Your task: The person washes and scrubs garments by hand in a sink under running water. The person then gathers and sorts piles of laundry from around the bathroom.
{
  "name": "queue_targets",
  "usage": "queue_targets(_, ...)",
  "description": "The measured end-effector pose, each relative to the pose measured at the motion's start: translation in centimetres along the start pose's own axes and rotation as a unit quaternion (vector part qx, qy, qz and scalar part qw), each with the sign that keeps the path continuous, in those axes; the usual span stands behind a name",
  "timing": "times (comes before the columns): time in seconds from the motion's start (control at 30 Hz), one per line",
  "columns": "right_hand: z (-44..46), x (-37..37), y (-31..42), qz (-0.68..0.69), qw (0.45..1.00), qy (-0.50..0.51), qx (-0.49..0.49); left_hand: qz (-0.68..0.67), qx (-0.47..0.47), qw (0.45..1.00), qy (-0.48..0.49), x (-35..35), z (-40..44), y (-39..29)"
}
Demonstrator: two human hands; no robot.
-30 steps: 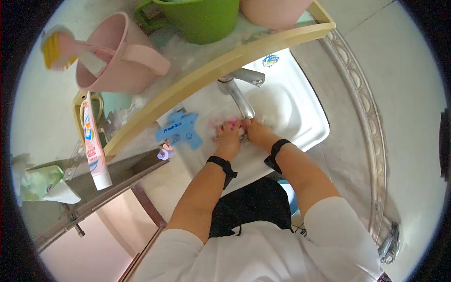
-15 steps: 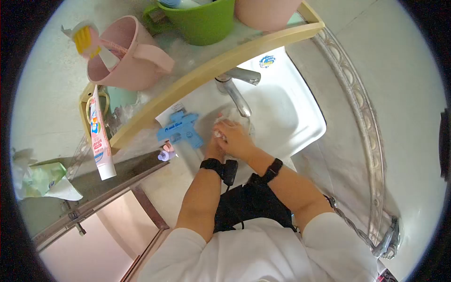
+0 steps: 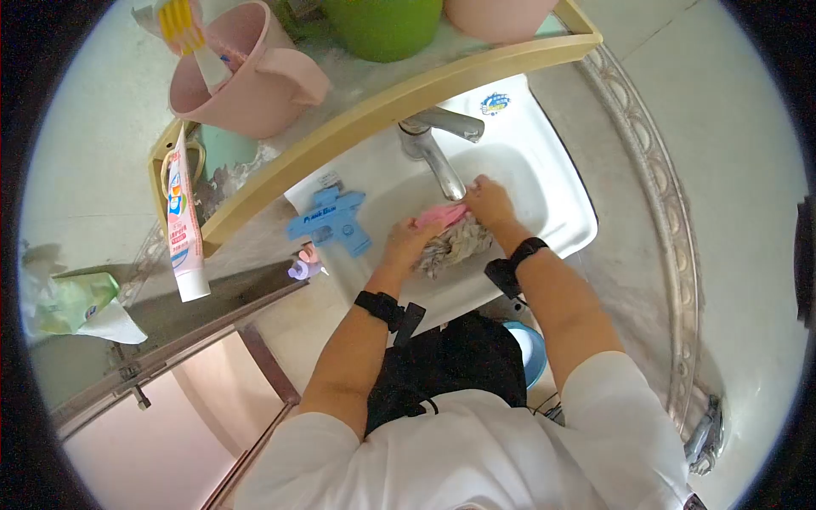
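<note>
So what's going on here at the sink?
A person is leaning over the white sink, handling wet-looking cloth below the faucet. The left hand and right hand are at either end of a bunched pink cloth, with a crumpled greyish cloth just beneath. Whether water is running, I can't tell. A blue gun-shaped item lies beside the basin, on the left hand's side.
</note>
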State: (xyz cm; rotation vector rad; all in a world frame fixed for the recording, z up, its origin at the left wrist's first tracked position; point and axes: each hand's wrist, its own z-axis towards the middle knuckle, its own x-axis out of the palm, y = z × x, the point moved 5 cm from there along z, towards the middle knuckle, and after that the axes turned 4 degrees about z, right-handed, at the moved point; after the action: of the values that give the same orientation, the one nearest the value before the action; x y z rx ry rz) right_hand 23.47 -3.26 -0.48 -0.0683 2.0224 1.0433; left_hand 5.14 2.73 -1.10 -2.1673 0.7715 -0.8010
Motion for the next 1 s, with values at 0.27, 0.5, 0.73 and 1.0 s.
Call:
queue_targets(0.27, -2.5, 5.6, 0.0, -0.315, 0.938, 0.058, -0.133, 0.719, 0.062, 0.671, -0.168, 1.5, -0.2, -0.3)
queue_targets(0.5, -0.6, 5.4, -0.1, -0.117, 0.956, 0.264, -0.057, 0.711, 0.059, 0.7, -0.03, -2.0, 5.4, 2.4)
queue_targets(0.73, -5.1, 4.1, 6.1, 0.249, 0.952, 0.08, -0.16, -0.31, -0.057, 0.949, 0.008, -1.3, 3.3, 1.0)
queue_targets(1.0, -9.0, 3.1, 11.9, 0.05, 0.959, 0.012, -0.28, -0.356, 0.019, 0.932, -0.073, -0.9, 0.0, 3.8)
